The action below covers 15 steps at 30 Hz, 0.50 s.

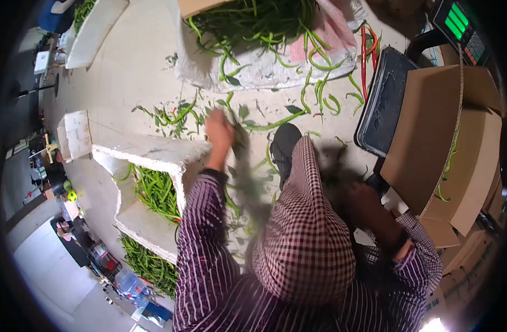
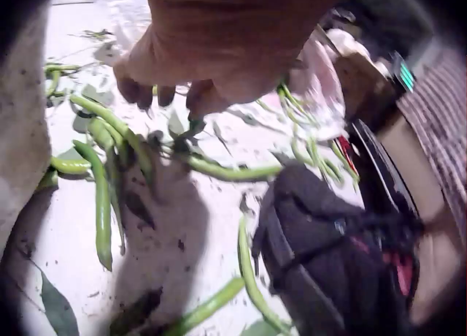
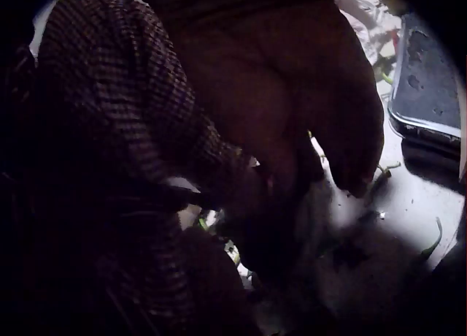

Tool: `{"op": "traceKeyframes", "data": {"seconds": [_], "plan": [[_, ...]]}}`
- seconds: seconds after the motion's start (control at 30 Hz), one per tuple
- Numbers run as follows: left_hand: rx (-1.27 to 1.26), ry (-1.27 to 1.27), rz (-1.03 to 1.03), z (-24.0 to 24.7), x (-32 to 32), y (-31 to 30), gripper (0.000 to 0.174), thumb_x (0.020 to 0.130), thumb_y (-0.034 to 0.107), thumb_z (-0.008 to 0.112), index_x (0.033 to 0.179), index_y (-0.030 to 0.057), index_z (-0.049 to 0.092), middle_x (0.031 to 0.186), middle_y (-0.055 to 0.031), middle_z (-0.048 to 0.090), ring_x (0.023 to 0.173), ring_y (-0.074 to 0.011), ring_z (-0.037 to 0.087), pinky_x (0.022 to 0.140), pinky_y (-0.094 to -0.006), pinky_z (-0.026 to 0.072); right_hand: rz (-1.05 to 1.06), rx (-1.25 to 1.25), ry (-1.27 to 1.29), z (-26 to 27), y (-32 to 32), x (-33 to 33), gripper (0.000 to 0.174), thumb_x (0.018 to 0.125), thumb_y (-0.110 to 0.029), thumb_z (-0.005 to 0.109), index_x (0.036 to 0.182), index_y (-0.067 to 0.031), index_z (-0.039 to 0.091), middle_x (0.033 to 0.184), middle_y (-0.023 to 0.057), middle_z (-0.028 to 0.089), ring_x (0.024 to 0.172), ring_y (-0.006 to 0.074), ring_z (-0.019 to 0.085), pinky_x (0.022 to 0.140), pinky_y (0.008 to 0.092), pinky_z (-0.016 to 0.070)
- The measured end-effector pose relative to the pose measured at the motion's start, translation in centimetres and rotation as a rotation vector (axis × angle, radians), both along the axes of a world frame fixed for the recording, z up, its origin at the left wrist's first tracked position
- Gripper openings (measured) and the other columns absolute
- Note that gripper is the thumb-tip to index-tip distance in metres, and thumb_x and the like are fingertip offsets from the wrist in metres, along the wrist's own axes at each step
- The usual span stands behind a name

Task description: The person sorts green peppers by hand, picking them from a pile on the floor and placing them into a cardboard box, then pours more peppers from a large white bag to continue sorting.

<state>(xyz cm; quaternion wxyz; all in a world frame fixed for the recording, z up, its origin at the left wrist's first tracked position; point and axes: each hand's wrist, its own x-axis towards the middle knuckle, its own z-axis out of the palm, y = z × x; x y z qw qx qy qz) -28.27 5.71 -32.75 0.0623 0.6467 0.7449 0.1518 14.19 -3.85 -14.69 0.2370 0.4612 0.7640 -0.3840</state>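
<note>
Peppers (image 1: 259, 25) lie on a sack (image 1: 201, 74), a foam box (image 1: 154, 148) left, a scale (image 1: 389, 99) right.

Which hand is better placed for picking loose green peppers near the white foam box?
Likely the left hand: it is nearest those peppers, while the right hand is beyond the black shoe.

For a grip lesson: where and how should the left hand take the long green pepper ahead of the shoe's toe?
Probably pinch the green pepper mid-length, left hand from above: it lies long and thin, the shoe close to one end.

Darkness hides whether the right hand (image 3: 292, 80) holds anything
</note>
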Motion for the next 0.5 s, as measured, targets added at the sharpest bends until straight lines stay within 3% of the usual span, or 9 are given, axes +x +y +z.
{"op": "traceKeyframes", "data": {"seconds": [0.1,0.13,0.23,0.27,0.37,0.4,0.43,0.47,0.5], "plan": [[-0.067,0.247,0.433,1.2,-4.1,4.7,0.05,0.074,0.008,0.058,0.123,0.0059,0.05,0.125,-0.02,0.05,0.11,-0.0399,0.048,0.088,-0.053,0.0414,-0.188,0.147,0.189,-1.4,1.9,-1.6,0.037,0.072,-0.018,0.066,0.104,-0.0038,0.055,0.1,0.0175,0.06,0.089,0.0348,0.062,0.073,0.0434,0.051],[-0.166,0.294,0.452,0.7,-5.5,5.3,0.052,0.073,0.011,0.061,0.123,0.0078,0.049,0.126,-0.0189,0.048,0.111,-0.0388,0.048,0.086,-0.0545,0.0418,-0.301,0.208,0.335,-1.6,2.5,-2.5,0.033,0.074,-0.016,0.064,0.103,-0.0027,0.054,0.1,0.0182,0.06,0.09,0.0358,0.062,0.072,0.0438,0.0512],[-0.303,0.358,0.482,-1.8,-9.0,5.9,0.049,0.072,0.022,0.065,0.117,0.0111,0.051,0.12,-0.0166,0.051,0.113,-0.0375,0.047,0.08,-0.0566,0.0431,-0.35,-0.013,0.223,-5.2,3.9,-4.6,0.032,0.074,-0.016,0.062,0.103,-0.0027,0.056,0.098,0.0185,0.059,0.091,0.0354,0.061,0.077,0.0454,0.0501],[-0.314,0.421,0.5,-2.2,-9.0,6.1,0.038,0.075,0.025,0.063,0.108,0.0102,0.053,0.114,-0.0152,0.054,0.108,-0.0361,0.052,0.077,-0.0542,0.0449,-0.356,-0.02,0.222,-6.2,4.5,-5.3,0.032,0.074,-0.016,0.062,0.103,-0.0027,0.056,0.098,0.0185,0.059,0.091,0.0354,0.061,0.077,0.0454,0.0501],[-0.449,0.434,0.375,-2.0,-8.5,6.7,0.033,0.078,0.028,0.062,0.104,0.0079,0.056,0.106,-0.0171,0.061,0.101,-0.0351,0.058,0.077,-0.051,0.0473,-0.458,0.096,0.344,-9.2,6.4,-7.1,0.027,0.078,-0.01,0.055,0.105,-0.0028,0.056,0.098,0.0193,0.059,0.089,0.0373,0.061,0.075,0.0452,0.05],[-0.395,0.426,0.275,-2.9,-8.0,6.7,0.026,0.08,0.026,0.061,0.098,0.0081,0.058,0.093,-0.0154,0.065,0.086,-0.0363,0.063,0.071,-0.0505,0.0482,-0.514,0.22,0.435,-10.3,7.5,-8.1,0.026,0.078,-0.007,0.054,0.104,-0.0029,0.056,0.099,0.0183,0.059,0.09,0.0372,0.06,0.076,0.0447,0.0495],[-0.39,0.455,0.199,-2.6,-6.1,7.0,0.024,0.081,0.025,0.059,0.098,0.0082,0.058,0.086,-0.0151,0.066,0.082,-0.0364,0.064,0.068,-0.05,0.0489,-0.568,0.346,0.532,-11.5,8.7,-9.2,0.026,0.077,-0.004,0.053,0.103,-0.0029,0.056,0.099,0.0173,0.059,0.091,0.0371,0.06,0.076,0.0442,0.0491],[-0.43,0.454,0.143,-3.0,-4.8,7.2,0.021,0.079,0.023,0.06,0.096,0.0103,0.055,0.085,-0.0119,0.064,0.083,-0.0312,0.064,0.066,-0.048,0.0486,-0.565,0.331,0.545,-12.5,9.6,-10.2,0.026,0.077,-0.004,0.053,0.103,-0.0029,0.056,0.099,0.0173,0.059,0.091,0.0371,0.06,0.076,0.0442,0.0491],[-0.352,0.277,0.088,-3.0,-3.6,6.9,0.016,0.08,0.016,0.058,0.093,0.0078,0.054,0.081,-0.0154,0.063,0.078,-0.0363,0.062,0.066,-0.0484,0.0488,-0.535,0.477,0.661,-13.3,10.7,-10.9,0.026,0.078,-0.003,0.052,0.103,-0.004,0.057,0.101,0.016,0.059,0.092,0.0358,0.059,0.077,0.0432,0.0488]]}}
